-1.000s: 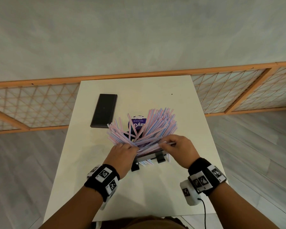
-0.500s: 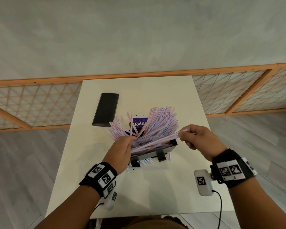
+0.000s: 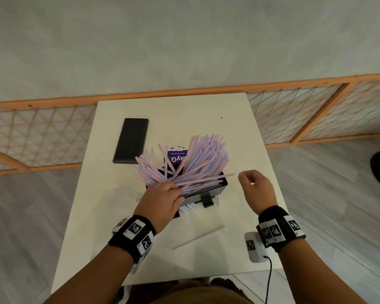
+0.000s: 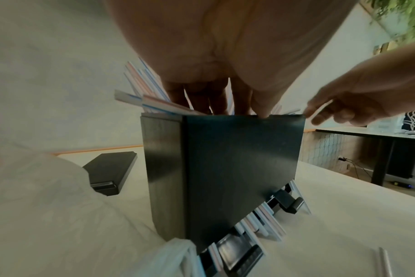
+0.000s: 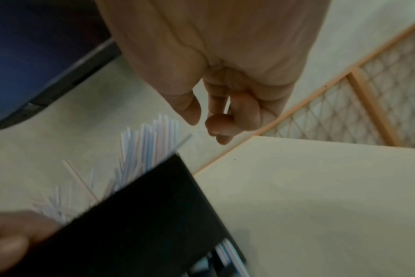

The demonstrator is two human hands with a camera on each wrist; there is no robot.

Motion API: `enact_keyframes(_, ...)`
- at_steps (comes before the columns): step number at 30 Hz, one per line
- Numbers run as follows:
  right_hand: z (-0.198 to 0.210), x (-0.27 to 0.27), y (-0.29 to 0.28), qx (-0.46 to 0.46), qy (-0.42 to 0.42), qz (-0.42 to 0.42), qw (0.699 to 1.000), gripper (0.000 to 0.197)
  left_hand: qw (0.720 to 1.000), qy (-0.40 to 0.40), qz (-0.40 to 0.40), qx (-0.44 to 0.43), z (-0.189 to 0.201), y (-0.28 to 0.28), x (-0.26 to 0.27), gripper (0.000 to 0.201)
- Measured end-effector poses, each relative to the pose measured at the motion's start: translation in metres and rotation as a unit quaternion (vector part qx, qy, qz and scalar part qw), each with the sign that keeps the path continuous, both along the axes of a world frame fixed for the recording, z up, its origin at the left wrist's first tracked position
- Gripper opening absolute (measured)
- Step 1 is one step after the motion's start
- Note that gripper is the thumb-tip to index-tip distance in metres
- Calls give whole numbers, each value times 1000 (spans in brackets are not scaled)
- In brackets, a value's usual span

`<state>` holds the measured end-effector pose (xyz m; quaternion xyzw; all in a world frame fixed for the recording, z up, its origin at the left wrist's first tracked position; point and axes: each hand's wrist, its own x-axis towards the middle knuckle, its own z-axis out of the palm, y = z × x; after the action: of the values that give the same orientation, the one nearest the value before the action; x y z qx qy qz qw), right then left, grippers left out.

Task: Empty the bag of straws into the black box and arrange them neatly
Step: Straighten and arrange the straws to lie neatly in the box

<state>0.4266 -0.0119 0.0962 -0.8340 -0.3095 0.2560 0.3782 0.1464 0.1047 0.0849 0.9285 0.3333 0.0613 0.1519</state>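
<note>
Pink-and-blue striped straws [image 3: 191,170] are seen standing and leaning in the black box [image 3: 215,189], fanned out in two untidy sheaves, with a few ends poking from the slot at its base and one stray straw [image 3: 199,236] lying on the white surface [image 3: 239,227] nearer the person. A layer of straws has been laid almost flat across the box's open top. That layer is pressed down by the left hand [image 3: 160,200], its fingers extended over the near rim, as the left wrist view confirms. Half a second ago the far end of that bundle was pinched by the right hand [image 3: 256,189]; it has since been let go, and the hand now hovers just beside the straw tips, fingers loosely curled around nothing. The release suggests the bundle is judged settled for the moment, yet the arranging is far from finished: the sheaves cross one another and the stray straw remains outside. Crumpled clear plastic, probably the emptied bag [image 4: 47,215], lies beside the box. A flat black lid [image 3: 131,143] rests well apart, and a purple-labelled round item [image 3: 177,155] stands behind the straws.
</note>
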Motion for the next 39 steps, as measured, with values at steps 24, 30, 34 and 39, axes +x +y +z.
enact_keyframes(24, -107, -43, 2, -263, -8, 148, 953, 32, 997, 39, -1, 71, 9, -8, 10, 16)
enact_keyframes(30, -108, -45, -45, -348, -10, 218, 912, 25, 998, 16, 12, 57, 4, -9, 9, 24)
enact_keyframes(34, -104, -48, -70, -373, -15, 239, 896, 25, 998, 12, 23, 53, 0, -9, 6, 27)
enact_keyframes(39, -92, -54, -79, -299, -117, 210, 923, 17, 997, 19, 41, 61, -2, -11, 8, 20)
